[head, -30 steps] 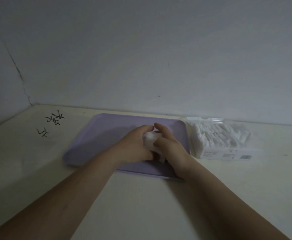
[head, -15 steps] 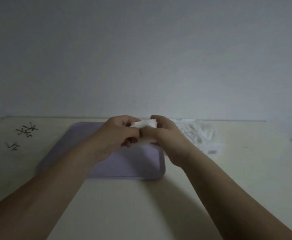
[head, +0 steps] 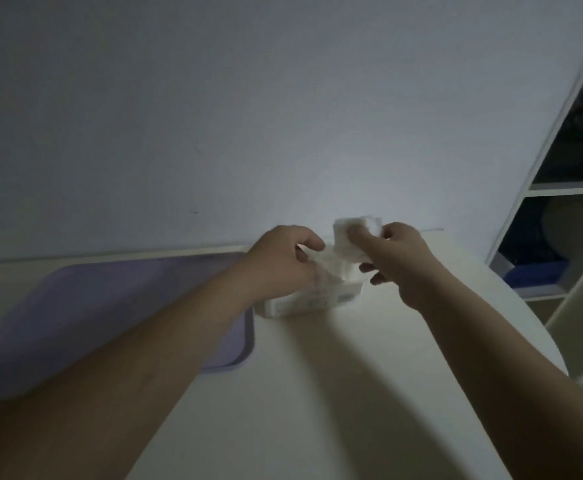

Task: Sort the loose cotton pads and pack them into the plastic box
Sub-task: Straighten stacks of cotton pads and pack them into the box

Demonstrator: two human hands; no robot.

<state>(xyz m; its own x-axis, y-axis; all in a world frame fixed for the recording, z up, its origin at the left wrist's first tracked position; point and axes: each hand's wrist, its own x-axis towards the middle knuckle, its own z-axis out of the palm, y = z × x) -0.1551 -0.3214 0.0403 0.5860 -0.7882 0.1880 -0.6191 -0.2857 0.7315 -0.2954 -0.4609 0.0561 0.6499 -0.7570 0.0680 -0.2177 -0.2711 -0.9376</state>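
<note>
A small stack of white cotton pads point(head: 352, 239) is pinched between the thumb and fingers of my right hand point(head: 399, 261), held just above the clear plastic box point(head: 309, 301). The box stands on the table beside the tray's right edge and holds white pads. My left hand point(head: 281, 263) lies over the box's left half with fingers curled down into it. Whether those fingers hold pads is hidden.
A lilac tray point(head: 117, 306) lies on the cream table point(head: 317, 393) to the left, partly under my left forearm. White shelving point(head: 567, 202) with dark items stands at the right. A pale wall runs close behind the box.
Both hands moved right, from over the tray to the box, carrying the pads. The pads are now in my right hand alone. My view has swung right, showing the shelving.
</note>
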